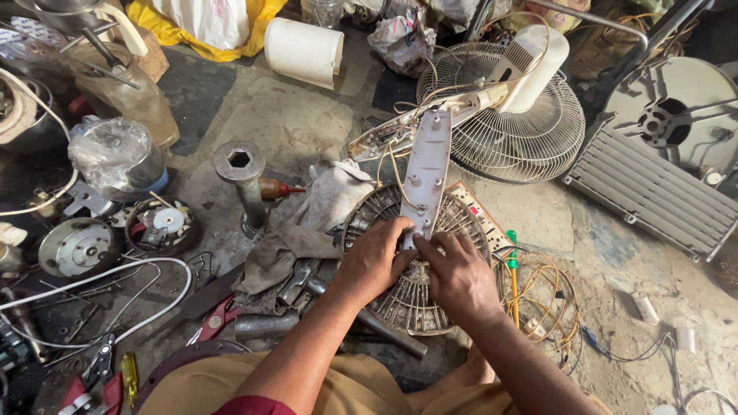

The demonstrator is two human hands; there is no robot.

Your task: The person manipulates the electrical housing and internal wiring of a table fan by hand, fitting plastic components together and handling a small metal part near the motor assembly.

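Observation:
A long white plastic fan stem cover (427,173) stands tilted over a dirty round fan grille (400,296) on the floor. My left hand (374,257) grips the cover's lower end from the left. My right hand (455,273) presses on the same lower end from the right, fingertips touching it. Thin wires run from the cover up to a white fan motor housing (530,65) lying on another wire grille (507,131).
A grey rag (323,204) and a metal socket post (241,173) lie left of the grille. Pliers (219,319), a screwdriver (127,376), motor parts (77,247) and white cables crowd the left floor. Yellow wires (538,296), a green screwdriver (511,265) and a slatted grey panel (653,192) are at right.

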